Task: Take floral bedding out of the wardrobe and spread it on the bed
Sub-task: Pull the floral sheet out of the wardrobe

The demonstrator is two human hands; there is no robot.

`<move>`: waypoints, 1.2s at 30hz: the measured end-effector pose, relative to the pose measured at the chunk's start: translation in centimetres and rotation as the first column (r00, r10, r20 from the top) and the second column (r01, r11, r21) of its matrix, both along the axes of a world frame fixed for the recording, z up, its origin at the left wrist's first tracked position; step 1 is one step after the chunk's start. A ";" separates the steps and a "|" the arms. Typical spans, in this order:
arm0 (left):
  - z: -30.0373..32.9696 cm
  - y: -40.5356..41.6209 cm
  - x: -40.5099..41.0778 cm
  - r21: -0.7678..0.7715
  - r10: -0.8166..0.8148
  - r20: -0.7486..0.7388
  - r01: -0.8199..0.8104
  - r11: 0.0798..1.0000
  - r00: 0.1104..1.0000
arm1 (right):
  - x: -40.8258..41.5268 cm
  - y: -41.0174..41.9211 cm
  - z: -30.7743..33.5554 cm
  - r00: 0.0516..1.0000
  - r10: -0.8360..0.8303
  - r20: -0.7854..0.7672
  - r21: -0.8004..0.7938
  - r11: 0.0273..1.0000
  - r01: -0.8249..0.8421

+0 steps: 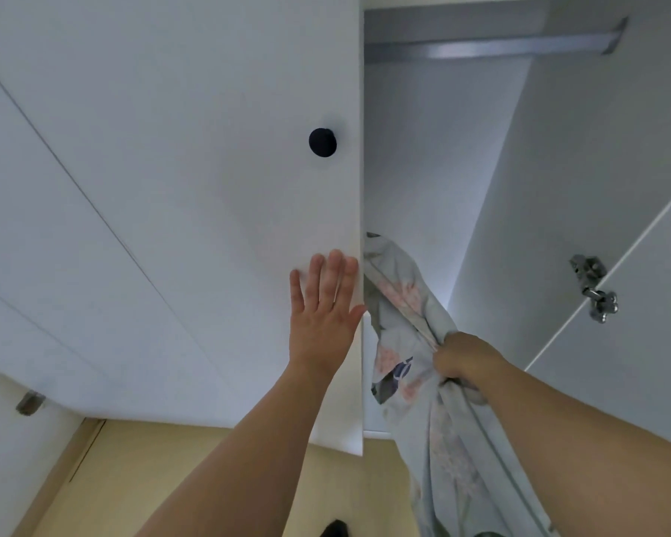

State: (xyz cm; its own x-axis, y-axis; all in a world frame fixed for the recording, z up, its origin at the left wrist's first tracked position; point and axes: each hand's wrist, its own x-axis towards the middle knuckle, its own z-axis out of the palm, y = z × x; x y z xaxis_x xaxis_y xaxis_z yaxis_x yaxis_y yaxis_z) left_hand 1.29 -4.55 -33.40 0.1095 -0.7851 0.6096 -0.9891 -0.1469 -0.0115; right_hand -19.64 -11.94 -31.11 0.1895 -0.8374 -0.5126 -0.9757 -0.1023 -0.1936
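The floral bedding, pale blue-grey with pink and dark blue flowers, hangs out of the white wardrobe's open right compartment and trails down past the lower frame edge. My right hand is shut on a bunched fold of it, just in front of the opening. My left hand lies flat with fingers spread on the closed left wardrobe door, near its right edge. The bedding's upper end disappears behind that door edge.
A black round knob sits on the left door above my left hand. The right door stands swung open with a metal hinge. A metal rail crosses the top of the compartment. Yellowish floor lies below.
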 end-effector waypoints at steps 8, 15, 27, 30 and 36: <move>0.1 -1.8 1.3 0.038 -0.001 0.031 0.000 0.999 1.000 | 0.4 -0.1 -0.6 1.000 -0.011 -0.018 -0.006 1.000 0.011; 0.6 -2.5 1.8 0.110 -0.008 0.026 0.005 0.994 1.000 | 0.6 -0.7 -0.4 1.000 0.009 -0.027 0.002 1.000 -0.009; 1.8 -2.7 1.8 0.170 -0.052 -0.008 0.053 0.984 0.999 | 0.6 -0.6 -1.1 1.000 -0.029 0.004 -0.009 1.000 0.029; 1.6 -2.3 1.4 0.166 -0.154 -0.011 0.154 0.974 0.988 | 0.2 -0.2 -1.5 0.999 -0.053 0.004 -0.003 0.999 0.053; 0.1 -2.5 0.0 0.240 -0.332 -0.006 0.323 0.915 0.943 | -1.4 1.1 -2.9 0.987 -0.157 -0.016 0.052 0.986 0.158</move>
